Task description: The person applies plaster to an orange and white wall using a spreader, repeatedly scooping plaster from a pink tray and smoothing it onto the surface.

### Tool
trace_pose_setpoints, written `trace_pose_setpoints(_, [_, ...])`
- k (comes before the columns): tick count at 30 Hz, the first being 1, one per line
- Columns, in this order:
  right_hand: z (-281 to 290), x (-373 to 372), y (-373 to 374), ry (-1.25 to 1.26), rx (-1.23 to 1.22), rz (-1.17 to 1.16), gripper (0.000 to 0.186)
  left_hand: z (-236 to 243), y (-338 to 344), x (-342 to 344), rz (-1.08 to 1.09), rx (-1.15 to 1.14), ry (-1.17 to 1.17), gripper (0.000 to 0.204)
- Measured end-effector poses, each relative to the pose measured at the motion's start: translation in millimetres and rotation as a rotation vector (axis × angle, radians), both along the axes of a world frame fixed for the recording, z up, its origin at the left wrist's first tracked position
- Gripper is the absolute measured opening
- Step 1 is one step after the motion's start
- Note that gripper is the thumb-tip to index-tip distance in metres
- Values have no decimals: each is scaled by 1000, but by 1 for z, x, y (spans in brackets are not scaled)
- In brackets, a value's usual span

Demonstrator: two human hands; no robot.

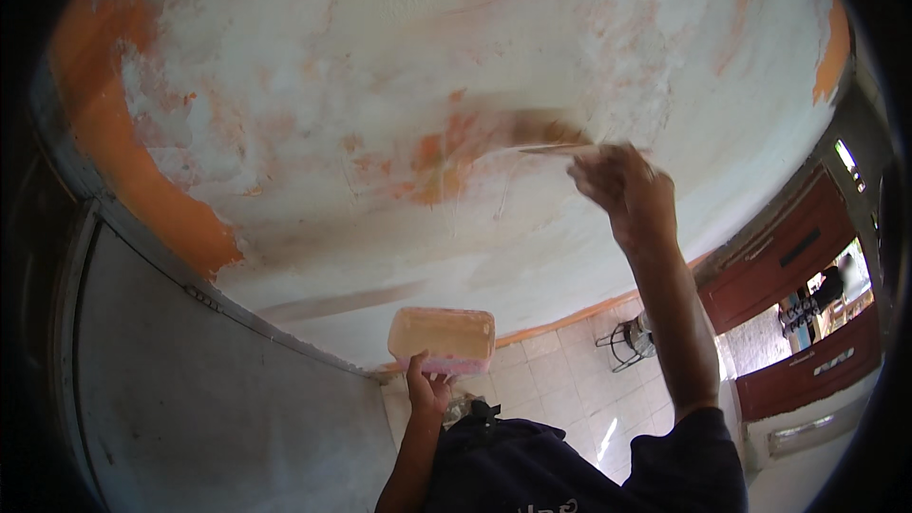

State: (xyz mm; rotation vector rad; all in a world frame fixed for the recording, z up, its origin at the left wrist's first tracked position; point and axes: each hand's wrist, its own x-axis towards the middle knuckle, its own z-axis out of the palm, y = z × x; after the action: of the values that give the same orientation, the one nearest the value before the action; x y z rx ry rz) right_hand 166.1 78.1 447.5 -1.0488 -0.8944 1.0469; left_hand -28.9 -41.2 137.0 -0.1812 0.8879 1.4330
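Note:
A wall (380,66), patchily coated in white over orange paint, fills the view ahead. Raised to the right of the middle, my right hand (622,185) is closed round a thin putty knife (556,149), whose flat blade lies against or very close to the wall. Motion smears the blade and fingers a little. Bare orange patches show just left of the blade. Lower down, my left hand (429,388) grips a rectangular plastic tub (465,364) from beneath and at its near side. Pale, cream-coloured paste seems to coat its inside.
To the left stands a grey door (218,389) in its frame. A round metal stool (627,344) rests on the tiled floor (541,370) below the wall. On the right are dark red door panels (784,242), with a person (815,306) beyond the opening.

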Motion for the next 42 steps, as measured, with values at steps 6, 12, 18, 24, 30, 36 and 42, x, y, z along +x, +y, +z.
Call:
trace_pose_setpoints(6, [-123, 17, -51, -21, -70, -32, 37, 3, 1, 2, 32, -20, -35, 60])
trace_pose_setpoints(12, [-195, -6, -19, 154, -360, 24, 29, -2, 3, 0, 28, -5, -3, 61])
trace_pose_setpoints(18, [-151, -30, 37, 82, -169, 80, 28, -10, -1, 1, 31, -20, -34, 61])
trace_pose_setpoints(24, [-42, -32, 50, 75, -61, 196, 32, 1, -6, -3, 76, -18, -42, 56])
trace_pose_setpoints(30, [19, -17, 17, 85, 104, 179, 31, 2, -5, -2, 43, -14, -17, 59])
trace_pose_setpoints(36, [-43, 3, -49, 122, -2, 31, 28, 7, -6, -4, 39, 3, 7, 63])
trace_pose_setpoints(42, [-178, 18, -38, 99, -361, -52, 32, -1, -7, -6, 69, -18, -44, 54])
